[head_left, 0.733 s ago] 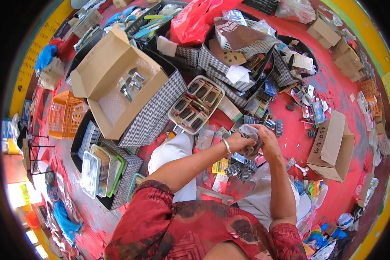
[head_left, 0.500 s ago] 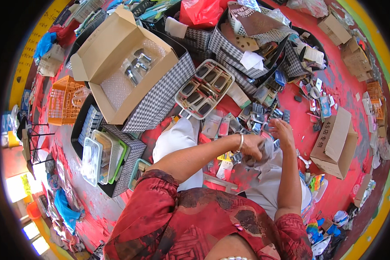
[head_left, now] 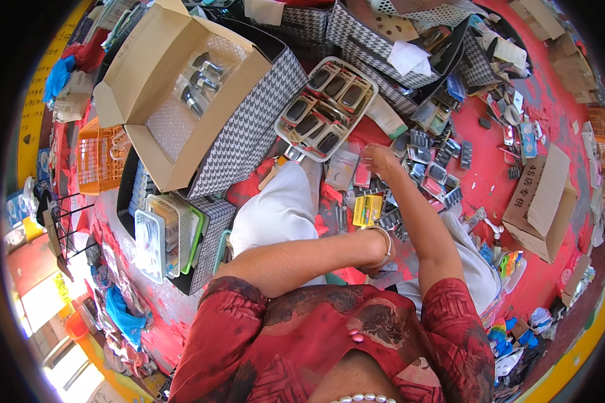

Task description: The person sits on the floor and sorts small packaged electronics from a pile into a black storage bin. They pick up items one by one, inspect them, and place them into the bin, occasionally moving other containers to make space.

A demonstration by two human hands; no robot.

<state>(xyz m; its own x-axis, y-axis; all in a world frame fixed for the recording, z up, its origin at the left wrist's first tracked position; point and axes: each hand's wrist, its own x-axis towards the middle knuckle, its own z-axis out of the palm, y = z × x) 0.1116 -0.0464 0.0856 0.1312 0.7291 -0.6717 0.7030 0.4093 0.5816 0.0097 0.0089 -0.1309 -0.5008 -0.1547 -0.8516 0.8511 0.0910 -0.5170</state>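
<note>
My right hand reaches forward over the packs on the floor, its bent fingers loosely apart at the top of a small red pack. A clear flat pack lies just left of it. My left hand is low between my knees, below the bangle; the wrist hides its fingers and anything in them. Forward of that hand are a yellow pack and several dark blister packs. A white basket of carded, dark oval items stands beyond my left knee.
A large open cardboard box holding bubble-wrapped items rests on a houndstooth bin at left. Another open carton lies at right. Houndstooth bins line the far side. An orange crate stands far left.
My right hand has moved forward and left to the packs. My left hand has drawn back toward my lap; the crumpled greyish thing it held is out of sight. The view has shifted.
</note>
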